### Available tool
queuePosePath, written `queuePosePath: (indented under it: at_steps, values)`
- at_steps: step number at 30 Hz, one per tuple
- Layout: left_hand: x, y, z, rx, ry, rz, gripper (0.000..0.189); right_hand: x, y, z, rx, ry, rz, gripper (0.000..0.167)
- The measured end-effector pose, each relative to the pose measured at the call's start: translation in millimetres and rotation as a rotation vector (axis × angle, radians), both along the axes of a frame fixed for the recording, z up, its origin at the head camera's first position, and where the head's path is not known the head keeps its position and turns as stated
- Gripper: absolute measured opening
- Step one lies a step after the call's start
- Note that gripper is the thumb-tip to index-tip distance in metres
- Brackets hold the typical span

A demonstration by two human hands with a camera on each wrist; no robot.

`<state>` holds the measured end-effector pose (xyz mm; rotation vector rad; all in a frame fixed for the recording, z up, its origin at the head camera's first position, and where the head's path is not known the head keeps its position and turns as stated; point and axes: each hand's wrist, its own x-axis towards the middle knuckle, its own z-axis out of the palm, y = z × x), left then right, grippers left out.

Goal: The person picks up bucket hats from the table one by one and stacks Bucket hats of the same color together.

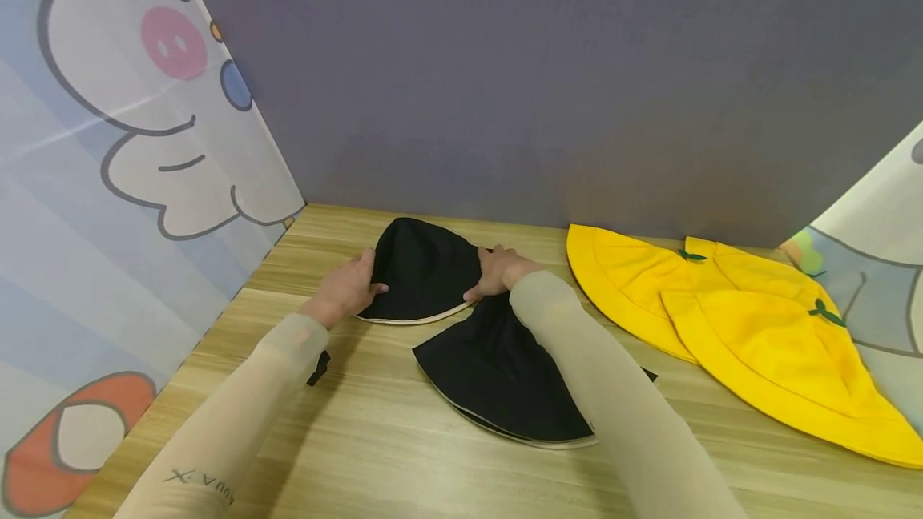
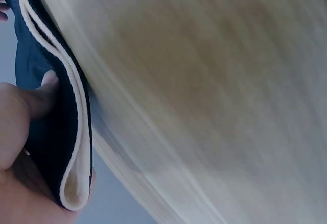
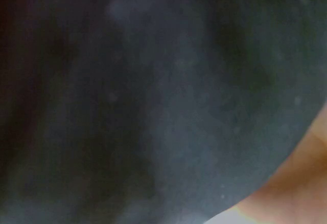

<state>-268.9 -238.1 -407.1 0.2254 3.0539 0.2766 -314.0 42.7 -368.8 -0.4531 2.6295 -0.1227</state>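
Note:
A black bucket hat (image 1: pixel 425 271), folded flat with a cream edge along its brim, is held between both hands at the back of the table. My left hand (image 1: pixel 346 287) pinches its left side, thumb on the near face. In the left wrist view that thumb presses the dark cloth (image 2: pixel 38 127) beside the folded cream edging (image 2: pixel 76 147). On the hat's right side, my right hand (image 1: pixel 497 271) grips the brim. Beneath the right forearm lies a second folded black hat (image 1: pixel 497 375), partly hidden by the sleeve. Dark cloth (image 3: pixel 168 101) fills most of the right wrist view.
Several yellow hats (image 1: pixel 779 343) with green leaf tabs lie overlapping at the right of the wooden table (image 1: pixel 375 423). A small black strap (image 1: pixel 319 368) sits by the left forearm. A grey wall (image 1: pixel 548 86) stands behind, with a cartoon-printed sheet (image 1: pixel 108 183) on the left.

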Motion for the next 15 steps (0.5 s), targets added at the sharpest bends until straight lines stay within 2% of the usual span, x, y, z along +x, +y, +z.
queuePosePath:
  at_steps: [6,11,15]
  values:
    - [0.5,-2.6,-1.4,0.009,0.003,-0.023,0.049,1.2,-1.8,-2.3,0.027,0.041,0.001,0.086]
    - [-0.2,-2.5,-0.7,-0.007,0.028,-0.032,0.049,0.2,-4.4,-4.4,0.054,0.038,0.033,0.091]
    - [1.5,-1.5,-1.6,-0.024,0.036,-0.042,0.05,-1.2,-5.0,-6.3,0.038,0.048,0.019,0.092]
